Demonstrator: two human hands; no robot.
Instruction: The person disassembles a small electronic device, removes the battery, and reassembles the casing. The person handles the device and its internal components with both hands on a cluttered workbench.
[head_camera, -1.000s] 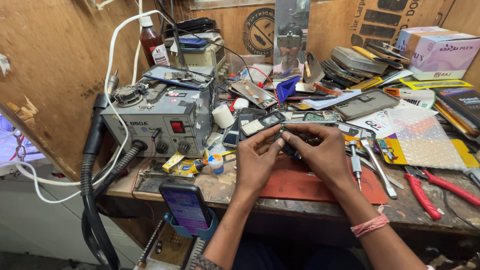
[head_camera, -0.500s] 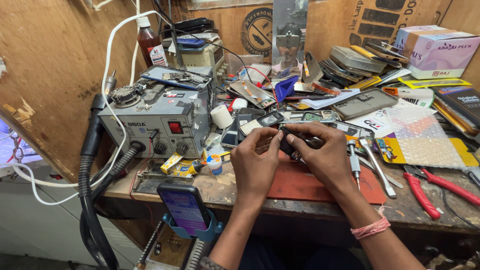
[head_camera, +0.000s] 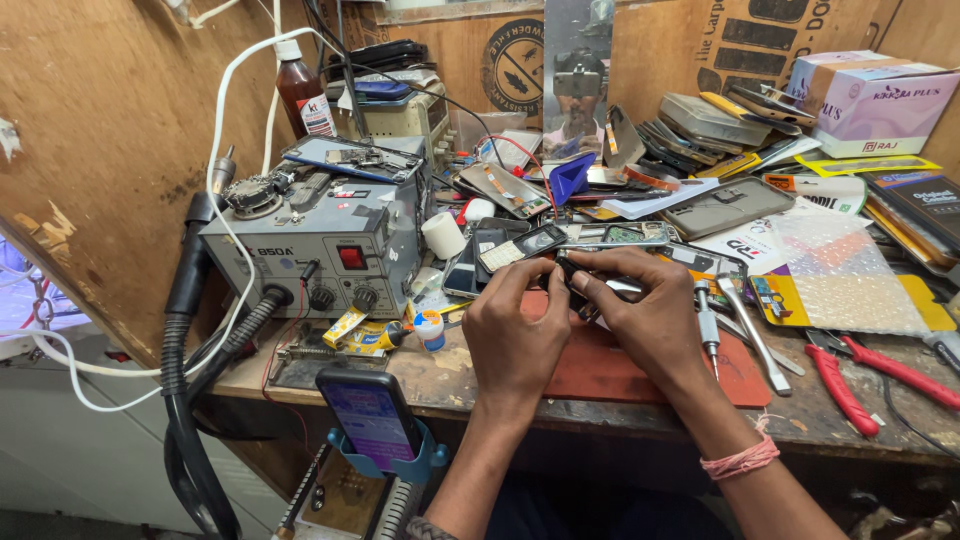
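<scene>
Both hands over the red rubber work mat (head_camera: 640, 370) on the cluttered wooden tabletop (head_camera: 440, 385). Left hand (head_camera: 515, 335) and right hand (head_camera: 650, 320) each have their grip pinched on a small dark metal part (head_camera: 580, 290), probably a phone piece, partly hidden by fingers. Grey rework station (head_camera: 320, 250) sits left.

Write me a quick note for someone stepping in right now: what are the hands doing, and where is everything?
Left hand: fingers pinch a small dark part over the red mat.
Right hand: grips the same part from the other side, a thin metal tool by its fingers.
Nearby: screwdriver and tweezers right of the mat, red pliers further right, grey rework station left.
Done or left: cannot tell; the part is mostly hidden.
</scene>
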